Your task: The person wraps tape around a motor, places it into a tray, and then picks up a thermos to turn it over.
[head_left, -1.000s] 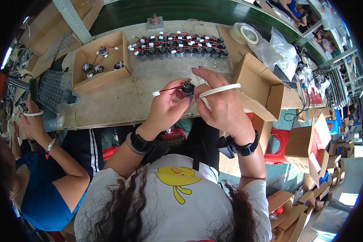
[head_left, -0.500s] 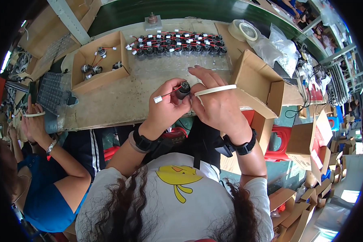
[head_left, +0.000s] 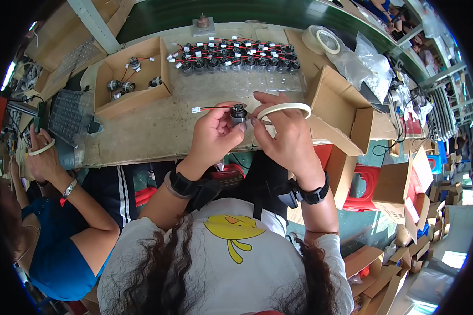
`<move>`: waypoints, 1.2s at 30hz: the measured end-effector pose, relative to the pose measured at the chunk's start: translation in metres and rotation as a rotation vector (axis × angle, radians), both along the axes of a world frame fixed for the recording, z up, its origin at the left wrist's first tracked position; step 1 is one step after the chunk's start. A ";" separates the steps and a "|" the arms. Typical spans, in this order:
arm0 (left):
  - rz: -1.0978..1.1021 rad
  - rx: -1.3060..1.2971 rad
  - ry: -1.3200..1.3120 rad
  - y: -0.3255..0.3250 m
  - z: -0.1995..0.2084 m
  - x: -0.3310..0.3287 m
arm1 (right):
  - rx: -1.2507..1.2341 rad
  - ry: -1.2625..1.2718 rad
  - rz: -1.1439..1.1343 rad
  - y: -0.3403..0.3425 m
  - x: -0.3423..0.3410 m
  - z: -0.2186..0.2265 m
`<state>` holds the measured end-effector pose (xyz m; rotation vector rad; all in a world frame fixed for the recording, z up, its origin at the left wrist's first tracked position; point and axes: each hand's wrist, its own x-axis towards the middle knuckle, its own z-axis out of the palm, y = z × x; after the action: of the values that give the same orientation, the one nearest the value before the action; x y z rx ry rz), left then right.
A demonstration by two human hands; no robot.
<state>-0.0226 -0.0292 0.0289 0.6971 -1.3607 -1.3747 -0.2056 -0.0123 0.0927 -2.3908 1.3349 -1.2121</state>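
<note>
In my left hand [head_left: 215, 131] a small cylindrical motor [head_left: 238, 113] is held upright between thumb and fingers. It has a black top and a silver body. Red and black wires run left from the motor to a white plug [head_left: 196, 110]. My right hand [head_left: 286, 131] is close beside the motor, its thumb and index finger nearly together next to it. A narrow cream ring, looking like a roll of tape [head_left: 294, 106], loops around the fingers of that hand. What the right fingertips pinch is too small to make out.
Several wired motors [head_left: 249, 64] stand in rows at the back. An open cardboard box [head_left: 136, 105] with a few motors is at left, another box [head_left: 328, 102] at right. Tape rolls [head_left: 327, 42] and plastic bags [head_left: 370, 65] lie behind. A co-worker's hand [head_left: 43, 155] is at far left.
The motor has turned more upright, and its plug has swung up and left. My right fingers have shifted slightly, tilting the ring. The view has moved a little.
</note>
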 end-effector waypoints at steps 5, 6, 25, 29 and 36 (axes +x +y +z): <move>-0.242 0.273 0.069 -0.004 -0.002 0.012 | -0.049 0.071 0.011 0.002 -0.002 0.006; -0.242 0.274 0.067 -0.004 -0.001 0.011 | -0.039 0.050 0.009 0.003 -0.004 0.007; -0.256 0.258 0.170 0.009 0.013 0.006 | 0.007 -0.018 -0.028 0.012 -0.001 0.000; -0.209 0.230 0.148 0.011 0.018 0.002 | -0.001 -0.026 -0.036 0.011 0.001 -0.001; -0.169 0.254 0.118 0.010 0.016 -0.002 | -0.047 -0.020 -0.047 0.010 0.003 -0.004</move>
<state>-0.0250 -0.0190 0.0447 0.6659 -1.1847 -1.7177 -0.2029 -0.0018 0.0887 -2.3847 1.3794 -1.2897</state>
